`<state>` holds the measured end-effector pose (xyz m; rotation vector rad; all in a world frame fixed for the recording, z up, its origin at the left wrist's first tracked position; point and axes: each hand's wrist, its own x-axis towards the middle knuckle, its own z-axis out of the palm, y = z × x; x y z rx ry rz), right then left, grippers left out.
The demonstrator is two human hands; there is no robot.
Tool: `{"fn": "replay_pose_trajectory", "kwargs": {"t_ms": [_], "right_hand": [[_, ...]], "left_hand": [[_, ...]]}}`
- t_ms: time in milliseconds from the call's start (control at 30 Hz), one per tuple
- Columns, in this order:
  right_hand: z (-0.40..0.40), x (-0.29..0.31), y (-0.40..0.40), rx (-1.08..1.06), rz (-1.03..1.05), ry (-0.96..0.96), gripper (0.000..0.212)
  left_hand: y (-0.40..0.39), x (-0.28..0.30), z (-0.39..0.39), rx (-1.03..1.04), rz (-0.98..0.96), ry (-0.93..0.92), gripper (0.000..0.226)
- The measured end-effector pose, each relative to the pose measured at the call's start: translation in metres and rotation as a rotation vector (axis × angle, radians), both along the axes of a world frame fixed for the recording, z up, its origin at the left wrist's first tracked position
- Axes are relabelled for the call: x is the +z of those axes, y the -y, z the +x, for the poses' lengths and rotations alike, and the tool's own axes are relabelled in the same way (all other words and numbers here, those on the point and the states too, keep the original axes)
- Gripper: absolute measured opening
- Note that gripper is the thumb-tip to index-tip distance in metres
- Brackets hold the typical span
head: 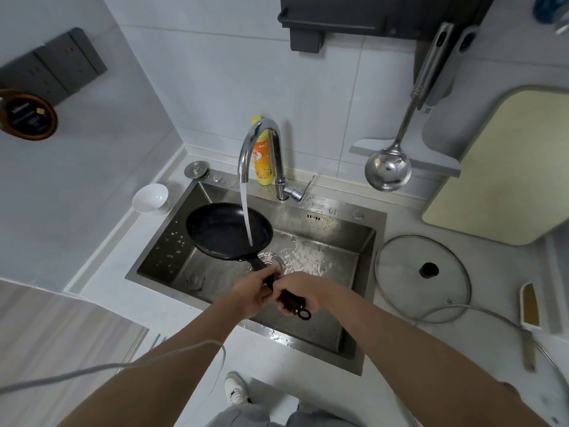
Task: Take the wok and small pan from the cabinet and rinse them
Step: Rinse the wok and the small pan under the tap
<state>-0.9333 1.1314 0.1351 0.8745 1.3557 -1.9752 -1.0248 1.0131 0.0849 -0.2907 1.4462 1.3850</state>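
While both hands, left hand [251, 295] and right hand [303, 292], grip its handle, the small pan [228, 231] tilts over the sink [354, 346] so tap water [247, 218] rinses it

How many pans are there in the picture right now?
1. The small pan is held over the sink under running water, both hands on its handle. No wok shows; it may be out of view.
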Motion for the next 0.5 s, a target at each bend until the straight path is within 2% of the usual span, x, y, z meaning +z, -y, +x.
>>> {"fn": "replay_pose_trajectory", "kwargs": {"t_ms": [67,133,200,300,400,500], "right_hand": [[-0.005,0.001,0.007,0.059,0.185,0.032,0.009],[-0.011,-0.004,0.016,0.106,0.387,-0.014,0.008],[-0.014,-0.009,0.023,0.112,0.454,-0.072,0.018],[-0.013,-0.012,0.018,0.018,0.278,-0.087,0.013],[-0.010,-0.011,0.004,-0.097,0.035,-0.053,0.014],[-0.008,-0.011,-0.005,-0.144,-0.040,-0.028,0.017]], "left_hand": [[-0.004,-0.001,0.004,-0.002,-0.106,-0.111,0.019],[-0.008,-0.002,0.004,0.011,-0.182,-0.195,0.027],[-0.008,-0.003,0.000,0.013,-0.250,-0.244,0.034],[-0.008,0.001,-0.002,0.005,-0.232,-0.260,0.031],[-0.010,0.010,-0.002,0.021,-0.172,-0.186,0.022],[-0.017,0.014,-0.004,0.009,-0.141,-0.160,0.018]]}}
